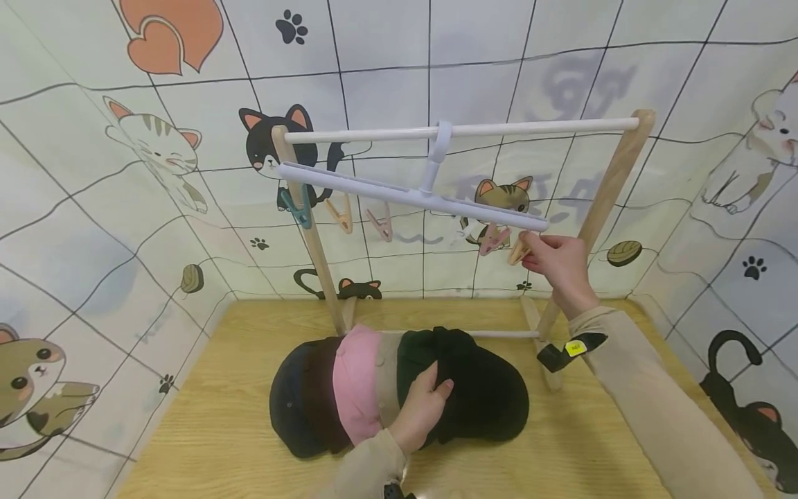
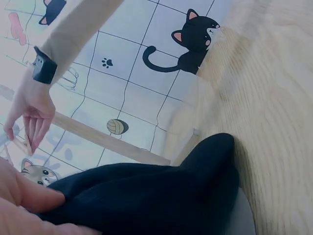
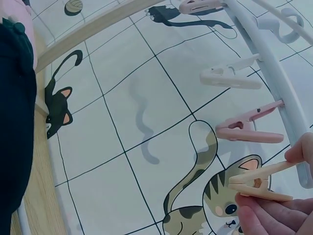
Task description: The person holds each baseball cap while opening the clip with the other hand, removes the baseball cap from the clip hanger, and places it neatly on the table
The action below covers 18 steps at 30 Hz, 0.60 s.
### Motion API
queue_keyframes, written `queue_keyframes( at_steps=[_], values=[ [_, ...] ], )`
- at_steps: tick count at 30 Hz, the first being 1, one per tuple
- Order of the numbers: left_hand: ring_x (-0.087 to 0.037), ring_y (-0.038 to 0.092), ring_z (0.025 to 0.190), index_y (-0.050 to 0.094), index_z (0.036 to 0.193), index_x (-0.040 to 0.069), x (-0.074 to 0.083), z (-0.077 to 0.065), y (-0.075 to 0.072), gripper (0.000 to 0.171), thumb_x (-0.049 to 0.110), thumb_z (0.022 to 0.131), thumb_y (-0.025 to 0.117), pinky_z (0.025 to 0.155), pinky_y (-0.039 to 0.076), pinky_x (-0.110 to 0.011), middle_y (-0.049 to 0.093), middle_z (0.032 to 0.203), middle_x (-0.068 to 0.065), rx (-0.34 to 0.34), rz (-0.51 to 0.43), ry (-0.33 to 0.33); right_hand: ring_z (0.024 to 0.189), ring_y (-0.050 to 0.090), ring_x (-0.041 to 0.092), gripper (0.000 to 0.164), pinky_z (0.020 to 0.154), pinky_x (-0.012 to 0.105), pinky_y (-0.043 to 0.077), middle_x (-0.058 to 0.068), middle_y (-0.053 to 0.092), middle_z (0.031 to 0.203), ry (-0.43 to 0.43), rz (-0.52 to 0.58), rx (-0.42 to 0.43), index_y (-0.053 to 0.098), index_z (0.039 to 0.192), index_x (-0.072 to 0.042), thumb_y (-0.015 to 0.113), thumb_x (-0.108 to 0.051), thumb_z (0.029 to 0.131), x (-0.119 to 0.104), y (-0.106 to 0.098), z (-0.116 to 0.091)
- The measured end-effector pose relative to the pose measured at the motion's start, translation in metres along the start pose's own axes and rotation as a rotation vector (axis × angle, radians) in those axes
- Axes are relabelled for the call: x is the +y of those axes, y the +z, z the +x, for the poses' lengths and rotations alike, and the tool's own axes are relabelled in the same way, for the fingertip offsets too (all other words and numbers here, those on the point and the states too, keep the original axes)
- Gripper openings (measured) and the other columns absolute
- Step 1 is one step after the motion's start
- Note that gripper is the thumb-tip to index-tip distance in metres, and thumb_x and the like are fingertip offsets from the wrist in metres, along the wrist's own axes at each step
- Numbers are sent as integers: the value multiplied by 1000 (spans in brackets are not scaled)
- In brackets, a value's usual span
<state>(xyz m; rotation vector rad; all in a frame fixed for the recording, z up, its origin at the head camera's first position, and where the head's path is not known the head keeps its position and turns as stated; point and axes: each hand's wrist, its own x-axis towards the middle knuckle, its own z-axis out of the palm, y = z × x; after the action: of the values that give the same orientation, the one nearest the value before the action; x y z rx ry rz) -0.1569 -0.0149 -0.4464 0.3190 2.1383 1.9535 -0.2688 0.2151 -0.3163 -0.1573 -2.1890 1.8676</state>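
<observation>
My right hand (image 1: 557, 267) pinches a pale yellow clothespin (image 3: 259, 183) between thumb and fingers at the right end of a white hanger (image 1: 368, 186). Beside that clothespin, a pink clothespin (image 3: 249, 125) and a white clothespin (image 3: 232, 76) dangle from the same bar. At the hanger's left half hang a teal clothespin (image 1: 298, 208), another yellow clothespin (image 1: 341, 215) and a pink one. Down on the table, my left hand (image 1: 424, 405) grips the black cap (image 1: 489, 391), thumb on top, where it meets a dark green cap (image 1: 411, 353).
A wooden rack (image 1: 617, 180) with a white top rod (image 1: 536, 128) carries the tilted hanger. Left of the green cap, a beige cap (image 1: 388, 371), a pink cap (image 1: 357, 388), a brown cap (image 1: 321, 388) and a navy cap (image 1: 289, 402) lie nested in a row on the wooden table (image 1: 212, 409).
</observation>
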Motion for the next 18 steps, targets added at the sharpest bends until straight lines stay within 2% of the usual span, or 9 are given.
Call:
queue_keyframes(
  at_steps=[3, 7, 8, 10, 11, 12, 14, 15, 18],
  values=[
    [-45, 28, 135, 30, 143, -14, 1, -4, -2, 53, 5, 98, 49, 107, 22, -57, 32, 146, -32, 69, 157, -18, 66, 66, 3, 60, 68, 20, 53, -10, 64, 73, -9, 18, -8, 50, 127, 17, 61, -31, 93, 1, 0, 2],
    [-48, 34, 131, 30, 140, -17, 3, -7, -6, 53, 6, 97, 50, 105, 26, -58, 35, 141, -37, 104, 254, -20, 66, 66, 3, 62, 67, 20, 53, -10, 64, 73, -13, 26, -18, 49, 127, 18, 62, -31, 93, 3, 1, 1],
    [-46, 42, 125, 33, 139, -16, 3, -8, -8, 51, 6, 96, 51, 103, 31, -57, 44, 134, -36, 110, 284, -8, 66, 66, 3, 62, 67, 20, 53, -10, 64, 73, -12, 28, -21, 49, 127, 18, 62, -31, 92, 4, 2, 1],
    [-38, 60, 100, 40, 134, -12, 4, -10, -12, 43, 6, 96, 52, 88, 46, -49, 60, 109, -29, 110, 335, 19, 66, 66, 3, 61, 67, 20, 53, -10, 64, 74, -14, 27, -27, 50, 126, 18, 62, -32, 92, 5, 2, 1],
    [-31, 63, 84, 44, 129, -10, 3, -11, -14, 38, 5, 95, 53, 77, 51, -43, 63, 93, -22, 106, 361, 39, 66, 66, 4, 60, 66, 20, 53, -10, 65, 74, -16, 30, -29, 51, 125, 16, 63, -33, 92, 6, 2, 0],
    [-23, 60, 69, 46, 125, -8, 4, -12, -16, 33, 4, 95, 53, 65, 50, -37, 61, 80, -14, 103, 386, 64, 67, 66, 4, 59, 66, 21, 53, -9, 65, 75, -18, 34, -32, 52, 124, 15, 63, -34, 92, 6, 1, 1],
    [-11, 48, 53, 47, 117, -3, 4, -14, -22, 24, 1, 94, 53, 51, 45, -27, 52, 66, -2, 84, 388, 93, 68, 67, 5, 53, 66, 21, 53, -8, 65, 77, -26, 44, -40, 54, 120, 10, 63, -35, 92, 8, 0, 1],
    [-10, 47, 51, 47, 115, -2, 5, -15, -25, 21, -1, 94, 51, 48, 44, -24, 51, 65, -1, 69, 366, 99, 69, 67, 5, 50, 67, 22, 54, -7, 66, 78, -33, 43, -49, 55, 117, 8, 63, -35, 93, 9, -2, 1],
    [-13, 57, 60, 46, 113, 0, 10, -18, -36, 21, -7, 93, 47, 55, 51, -24, 58, 75, -4, 36, 289, 102, 75, 69, 6, 48, 69, 23, 54, -6, 68, 84, -57, -2, -81, 56, 114, 6, 62, -37, 93, 16, -10, -1]
  ],
)
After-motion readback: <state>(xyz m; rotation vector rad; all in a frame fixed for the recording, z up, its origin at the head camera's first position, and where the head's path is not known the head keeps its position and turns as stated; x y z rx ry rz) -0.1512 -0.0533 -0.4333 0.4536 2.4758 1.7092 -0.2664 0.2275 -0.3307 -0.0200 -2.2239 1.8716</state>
